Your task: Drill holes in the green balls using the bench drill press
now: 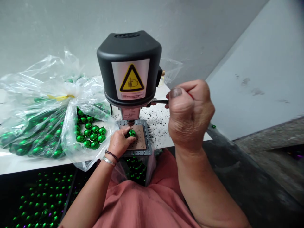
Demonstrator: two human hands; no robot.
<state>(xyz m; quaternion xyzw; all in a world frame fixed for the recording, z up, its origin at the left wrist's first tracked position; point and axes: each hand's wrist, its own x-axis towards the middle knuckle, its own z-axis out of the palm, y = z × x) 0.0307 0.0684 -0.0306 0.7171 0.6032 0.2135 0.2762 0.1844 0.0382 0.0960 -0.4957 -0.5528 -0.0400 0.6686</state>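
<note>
Head view: pinches shiny green, plastic-looking round bauble [131, 133] between thumb and fingers of left hand [120, 140], on square brown board [141, 136] under slim drill bit [130, 128] of black drill press [129, 50]; can't tell bit contact. Curls right hand [190, 117] tightly round thin black lever [161, 101]. Bauble likely light, stiff, slick, thin-walled, crackable; best held low by sides.
</note>
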